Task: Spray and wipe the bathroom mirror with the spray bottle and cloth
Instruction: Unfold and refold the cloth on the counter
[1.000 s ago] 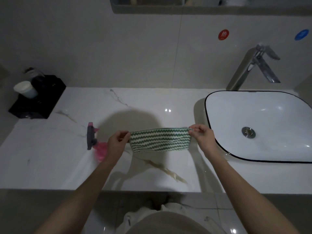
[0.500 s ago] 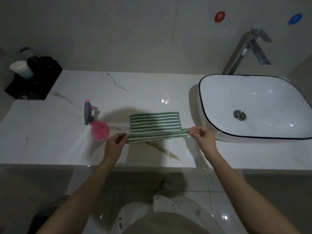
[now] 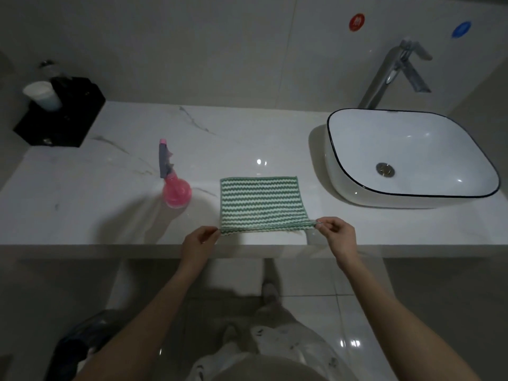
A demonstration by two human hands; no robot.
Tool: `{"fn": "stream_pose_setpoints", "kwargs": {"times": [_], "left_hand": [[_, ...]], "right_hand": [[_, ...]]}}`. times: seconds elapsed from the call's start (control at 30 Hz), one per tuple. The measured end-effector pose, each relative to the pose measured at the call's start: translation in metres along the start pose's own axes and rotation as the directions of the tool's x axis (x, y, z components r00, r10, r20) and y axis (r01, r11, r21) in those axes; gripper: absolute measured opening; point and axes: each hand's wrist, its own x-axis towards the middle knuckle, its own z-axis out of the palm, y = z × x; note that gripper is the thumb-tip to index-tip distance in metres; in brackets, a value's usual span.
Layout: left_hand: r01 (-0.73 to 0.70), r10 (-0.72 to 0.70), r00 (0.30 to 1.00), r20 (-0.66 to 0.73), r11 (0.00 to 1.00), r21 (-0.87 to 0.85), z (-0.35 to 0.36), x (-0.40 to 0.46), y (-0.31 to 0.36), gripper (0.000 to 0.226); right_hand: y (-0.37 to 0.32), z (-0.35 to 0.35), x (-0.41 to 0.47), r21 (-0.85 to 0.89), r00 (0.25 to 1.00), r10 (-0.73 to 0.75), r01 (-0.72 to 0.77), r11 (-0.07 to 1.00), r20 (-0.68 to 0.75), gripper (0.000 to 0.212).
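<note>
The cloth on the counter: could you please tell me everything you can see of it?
The cloth is a rectangle with green and white zigzag stripes and looks like soft woven fabric. Most of it lies flat on the white marble counter, between the pink spray bottle and the sink. Its near edge is pulled taut; the left hand pinches one near corner and the right hand the other.

A green-and-white zigzag cloth lies flat on the marble counter at the centre of the frame; the left hand and right hand each pinch a near corner of it. A pink spray bottle stands just left of the cloth. At right sits a white basin under a chrome faucet; a black tray holding a white cup is at upper left
</note>
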Motion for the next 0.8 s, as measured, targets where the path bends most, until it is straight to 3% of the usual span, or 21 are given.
{"fn": "stream_pose_setpoints", "kwargs": {"times": [0.4, 0.8], "left_hand": [[-0.03, 0.03, 1.0, -0.003, 0.997, 0.069, 0.005, 0.031, 0.014, 0.011], [0.025, -0.011, 0.987, -0.16, 0.996, 0.085, 0.026, 0.1, 0.039, 0.015]], "right_hand": [[0.004, 0.012, 0.03, 0.009, 1.0, 0.026, -0.026, 1.0, -0.015, 0.007], [-0.02, 0.043, 0.124, 0.012, 0.996, 0.03, -0.031, 0.999, 0.084, 0.009]]}}
